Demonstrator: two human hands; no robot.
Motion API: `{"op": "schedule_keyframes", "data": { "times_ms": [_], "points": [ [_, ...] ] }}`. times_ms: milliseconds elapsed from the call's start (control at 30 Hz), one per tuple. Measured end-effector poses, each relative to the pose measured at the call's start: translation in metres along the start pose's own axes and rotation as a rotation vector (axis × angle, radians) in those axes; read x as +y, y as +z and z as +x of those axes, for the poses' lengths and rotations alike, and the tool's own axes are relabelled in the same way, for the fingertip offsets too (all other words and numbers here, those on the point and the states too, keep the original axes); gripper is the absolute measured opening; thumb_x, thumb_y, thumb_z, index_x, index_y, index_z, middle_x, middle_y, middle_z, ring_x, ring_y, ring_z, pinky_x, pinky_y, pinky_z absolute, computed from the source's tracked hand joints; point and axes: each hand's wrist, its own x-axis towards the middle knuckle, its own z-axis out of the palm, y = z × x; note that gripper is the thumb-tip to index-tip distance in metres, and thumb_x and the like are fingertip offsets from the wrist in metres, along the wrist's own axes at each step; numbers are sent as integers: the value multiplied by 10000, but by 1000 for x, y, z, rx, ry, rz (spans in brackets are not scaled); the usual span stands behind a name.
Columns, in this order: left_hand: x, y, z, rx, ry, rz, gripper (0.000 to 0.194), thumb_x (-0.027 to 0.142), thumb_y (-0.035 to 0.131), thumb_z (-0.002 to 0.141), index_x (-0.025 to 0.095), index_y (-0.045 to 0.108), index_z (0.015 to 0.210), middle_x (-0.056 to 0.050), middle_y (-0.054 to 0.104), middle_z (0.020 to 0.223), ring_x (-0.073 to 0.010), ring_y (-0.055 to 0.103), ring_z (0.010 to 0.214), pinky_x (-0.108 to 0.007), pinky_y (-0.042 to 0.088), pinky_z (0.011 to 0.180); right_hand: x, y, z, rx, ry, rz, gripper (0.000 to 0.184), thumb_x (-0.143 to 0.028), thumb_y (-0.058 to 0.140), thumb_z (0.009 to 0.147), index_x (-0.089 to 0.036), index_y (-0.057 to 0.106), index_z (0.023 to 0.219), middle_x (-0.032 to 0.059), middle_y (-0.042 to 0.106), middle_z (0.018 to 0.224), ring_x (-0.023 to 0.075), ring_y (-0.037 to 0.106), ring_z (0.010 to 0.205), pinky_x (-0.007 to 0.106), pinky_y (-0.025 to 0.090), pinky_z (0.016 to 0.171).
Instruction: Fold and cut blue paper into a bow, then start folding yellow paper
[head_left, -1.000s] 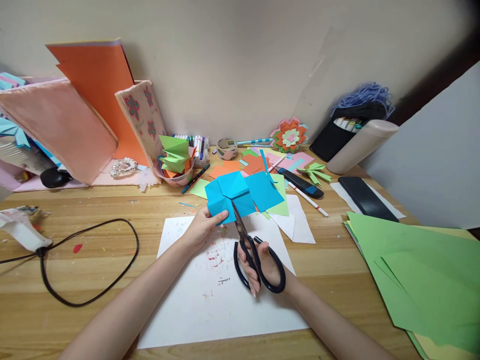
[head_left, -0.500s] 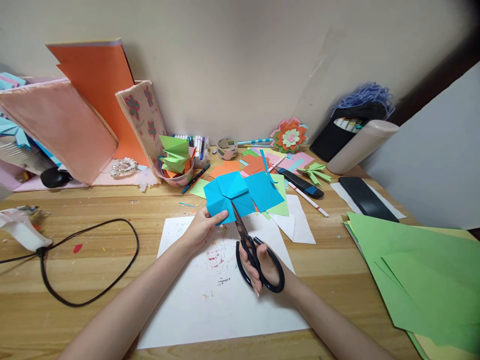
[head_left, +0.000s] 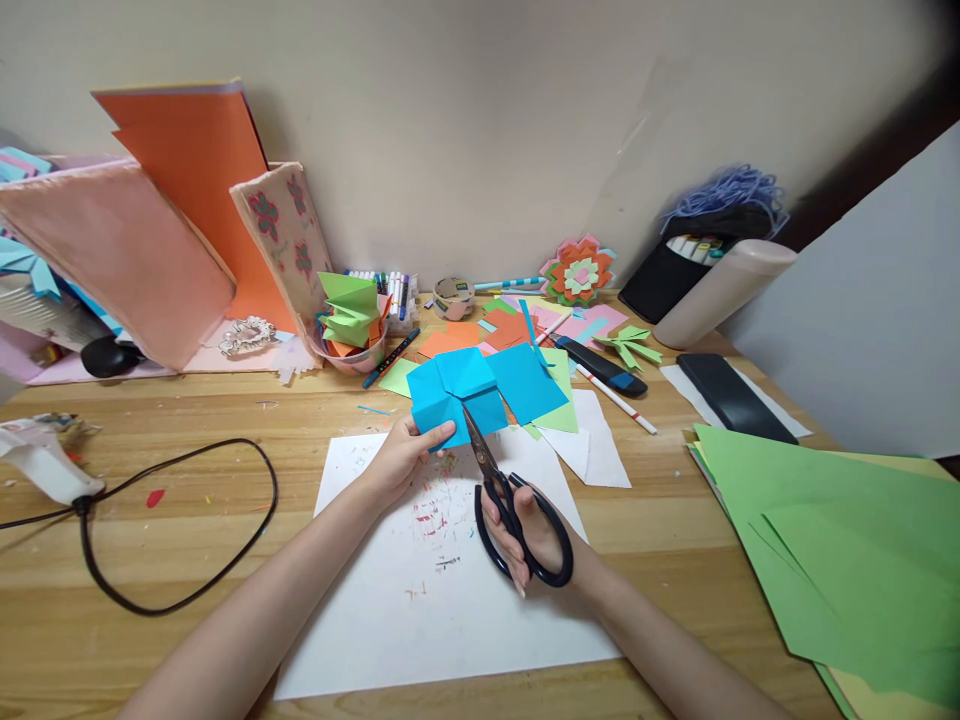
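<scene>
My left hand (head_left: 409,452) pinches the lower left part of a creased blue sheet of paper (head_left: 454,375), thumb on top and fingers beneath. Black-handled scissors (head_left: 504,505) are in my right hand (head_left: 525,535), its fingers and thumb through the loops. The blades point up and away from me, their tips at the middle of the blue paper, along a slit in its lower edge. Behind, to the right, lies another blue paper square (head_left: 529,383). Below both hands is a white sheet (head_left: 442,610) with coloured marks.
Coloured paper scraps (head_left: 510,325) and a box cutter (head_left: 600,365) lie behind the hands. A tub of folded paper (head_left: 356,350) stands left of them. Green sheets (head_left: 847,570) and a phone (head_left: 735,398) are at right; a glue gun (head_left: 49,460) with a looped cord is at left.
My right hand and the scissors have shifted very slightly down and to the right. My left hand and the blue paper are nearly unmoved.
</scene>
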Motion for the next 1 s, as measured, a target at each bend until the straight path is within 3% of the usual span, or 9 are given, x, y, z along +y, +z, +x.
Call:
{"op": "schedule_keyframes", "data": {
  "times_ms": [100, 267, 367, 433, 533, 600, 667, 800, 1000],
  "points": [
    [0, 0, 0, 5, 0, 12, 245, 301, 742, 657, 143, 665, 827, -52, 675, 824, -139, 592, 701, -234, 420, 602, 0, -3, -2, 20, -26, -66, 619, -779, 475, 622, -169, 466, 729, -86, 438, 401, 57, 407, 255, 145, 361, 270],
    [-1, -1, 3, 55, 22, -32, 212, 308, 735, 663, 135, 614, 675, 6, 595, 646, -66, 500, 548, -181, 392, 517, -2, -3, -3, -54, 14, -112, 745, -879, 334, 533, -182, 449, 769, -79, 449, 428, 79, 440, 294, 212, 434, 329],
    [-1, -2, 5, 98, 30, -47, 199, 282, 733, 664, 136, 600, 675, 20, 566, 630, -50, 477, 535, -156, 384, 497, -12, 2, -5, -34, -109, -177, 694, -848, 383, 579, -182, 454, 761, -73, 444, 445, 72, 422, 321, 207, 411, 350],
    [0, -3, 5, 108, 24, -45, 202, 275, 731, 662, 141, 580, 651, 33, 536, 593, -47, 455, 505, -154, 374, 475, -24, 3, -6, 130, -299, -226, 569, -751, 479, 664, -187, 463, 740, -70, 439, 445, 73, 415, 352, 202, 398, 382],
    [0, -3, 2, 62, -27, -25, 212, 277, 735, 644, 147, 569, 638, 32, 522, 566, -57, 449, 479, -166, 363, 446, -43, -3, -6, 596, -525, -313, 385, -543, 564, 771, -194, 469, 641, -47, 465, 455, 97, 480, 424, 225, 432, 472],
    [-1, -3, -1, -37, -102, 4, 208, 273, 745, 626, 141, 598, 692, 8, 562, 603, -77, 487, 505, -182, 385, 466, -54, -15, -4, 768, -546, -346, 361, -482, 609, 760, -186, 493, 589, -13, 528, 516, 111, 520, 469, 234, 435, 485],
    [0, -2, -6, -173, -184, 46, 233, 264, 755, 611, 135, 626, 755, -21, 602, 653, -99, 521, 541, -206, 415, 507, -60, -28, -3, 837, -526, -337, 339, -475, 652, 719, -167, 565, 607, 11, 563, 529, 128, 540, 491, 245, 445, 487],
    [1, -1, -13, -380, -272, 134, 192, 272, 743, 634, 144, 642, 736, -41, 614, 639, -117, 520, 535, -233, 421, 512, -66, -44, -2, 625, -349, -301, 368, -500, 695, 649, -147, 593, 632, 24, 601, 587, 121, 531, 499, 234, 412, 439],
    [-2, -1, -11, -340, -250, 198, 241, 280, 722, 667, 131, 666, 848, -79, 654, 759, -143, 573, 632, -259, 464, 602, -66, -39, -6, 488, -340, -532, 302, -342, 761, 611, -170, 513, 601, -59, 491, 542, 81, 468, 497, 215, 392, 467]
  ]
}}
